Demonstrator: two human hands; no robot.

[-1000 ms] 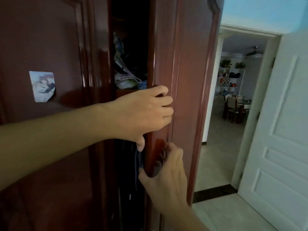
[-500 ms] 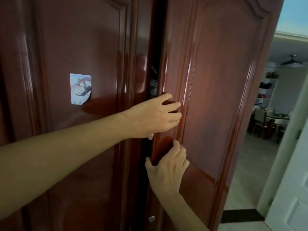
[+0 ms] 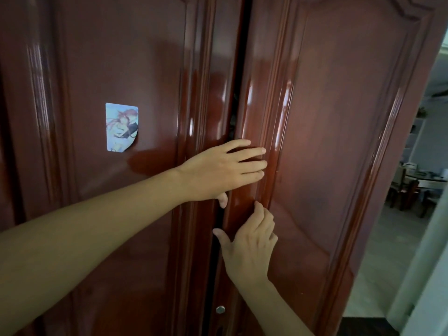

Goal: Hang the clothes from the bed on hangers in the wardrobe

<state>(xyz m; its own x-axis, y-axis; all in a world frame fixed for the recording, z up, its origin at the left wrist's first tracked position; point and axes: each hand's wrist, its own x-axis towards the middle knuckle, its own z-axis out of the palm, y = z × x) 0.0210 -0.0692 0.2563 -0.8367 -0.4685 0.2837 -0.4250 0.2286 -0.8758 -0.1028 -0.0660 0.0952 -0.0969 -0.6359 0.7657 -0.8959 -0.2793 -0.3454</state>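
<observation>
Single view, head-worn, wide-angle. Looks forward, roughly level, straight at wardrobe (image 3: pixel 339 141) front from close range; glossy doors fill nearly whole frame, edges bowed by lens. Both forearms enter from bottom and left; left hand (image 3: pixel 218 170) and right hand (image 3: pixel 249 248) sit near frame centre, at arm's reach. Thin strip at far right edge opens onto farther room (image 3: pixel 421 185), distant and small. No second view, so no shared region.

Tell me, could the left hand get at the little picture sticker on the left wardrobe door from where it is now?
Probably yes. The sticker sits on the bare front of the left door, nothing covering it, up and left of the left hand, whose straight fingers lie on the right door.
</observation>
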